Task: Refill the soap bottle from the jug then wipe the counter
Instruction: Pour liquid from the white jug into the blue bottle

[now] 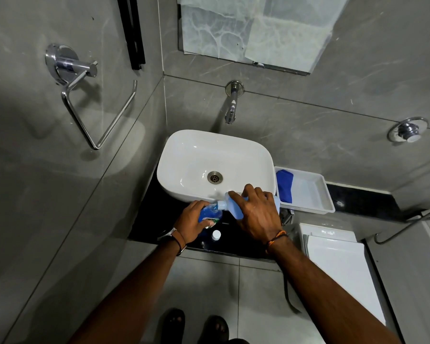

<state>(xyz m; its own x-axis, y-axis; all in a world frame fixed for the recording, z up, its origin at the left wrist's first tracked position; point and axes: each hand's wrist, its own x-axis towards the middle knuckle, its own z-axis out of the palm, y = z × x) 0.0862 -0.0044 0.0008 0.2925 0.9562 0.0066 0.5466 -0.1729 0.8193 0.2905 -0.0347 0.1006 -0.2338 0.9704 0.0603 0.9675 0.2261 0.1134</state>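
My left hand [193, 223] grips the small blue soap bottle [210, 214], which stands upright on the black counter [149, 219] in front of the basin. My right hand [257, 214] holds the pale blue jug [233, 207] tipped on its side, its white neck at the soap bottle's mouth. Blue liquid shows inside both. A small white cap [216, 235] lies on the counter just below the bottle. A blue cloth [284, 186] lies in the white tray [315, 194] to the right of the basin.
The white basin [196, 157] sits on the counter under a wall tap [231, 112]. A chrome towel ring [94, 105] hangs on the left wall. A white toilet cistern [333, 247] stands at the lower right, with a hose beside it.
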